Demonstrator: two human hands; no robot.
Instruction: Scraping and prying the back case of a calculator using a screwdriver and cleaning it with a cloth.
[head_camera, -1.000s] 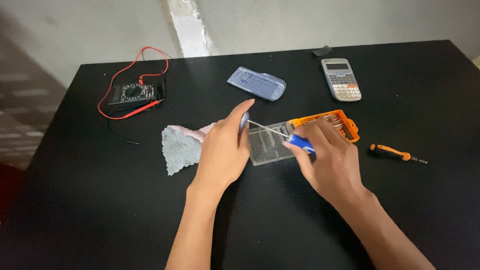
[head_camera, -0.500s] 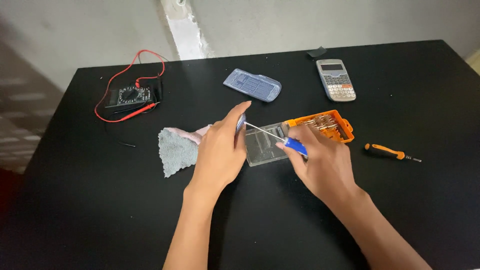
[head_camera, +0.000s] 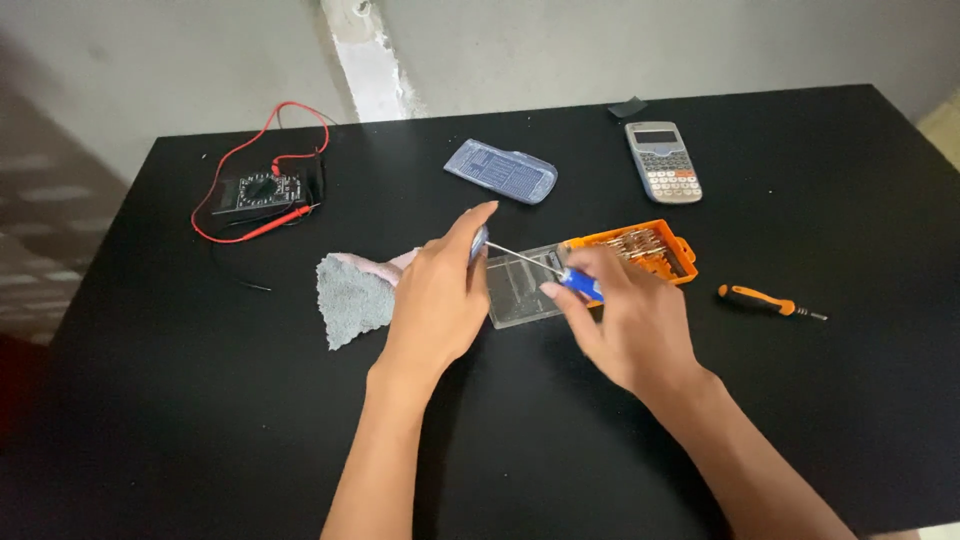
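At table centre, our right hand (head_camera: 625, 325) pinches a blue-handled screwdriver (head_camera: 545, 268), its tip meeting a small part pinched in our left hand (head_camera: 440, 295), just left of the bit case (head_camera: 640, 250). We judge tightening underway; next calls for steady alignment.

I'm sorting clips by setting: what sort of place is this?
Probably a small electronics repair bench: a black table holding a multimeter with red leads, an orange screwdriver bit case and a calculator.
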